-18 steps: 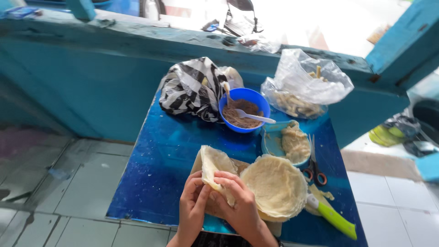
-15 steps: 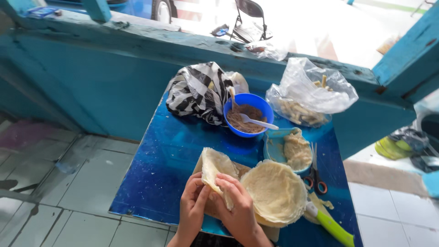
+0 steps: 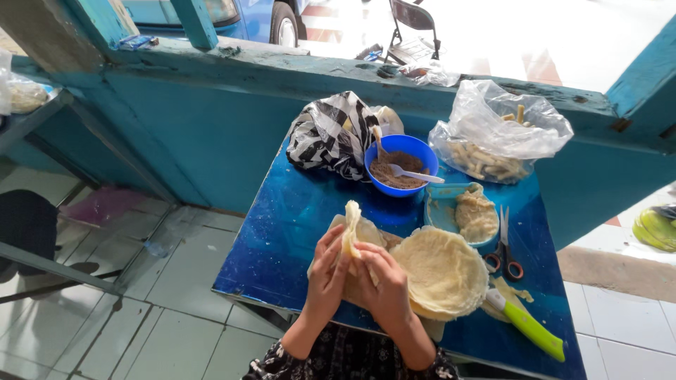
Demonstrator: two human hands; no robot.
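Note:
Both my hands hold a pale thin wrapper sheet [image 3: 354, 226] folded over, lifted a little above the blue table [image 3: 296, 225]. My left hand [image 3: 326, 276] pinches its left side and my right hand [image 3: 385, 288] grips its right side. Just right of my hands lies a round stack of the same pale wrappers [image 3: 443, 271]. Behind them stands a blue bowl [image 3: 401, 165] of brown filling with a white spoon [image 3: 419, 175] in it.
A black-and-white plastic bag [image 3: 331, 134] and a clear bag of pale sticks [image 3: 500, 137] sit at the back. A teal tray [image 3: 442, 211] holds more dough. Scissors [image 3: 504, 246] and a green-handled knife [image 3: 528, 327] lie at the right. Tiled floor lies below left.
My hands have lifted the folded wrapper higher off the table and turned it more upright. The view has shifted slightly; other things stay where they were.

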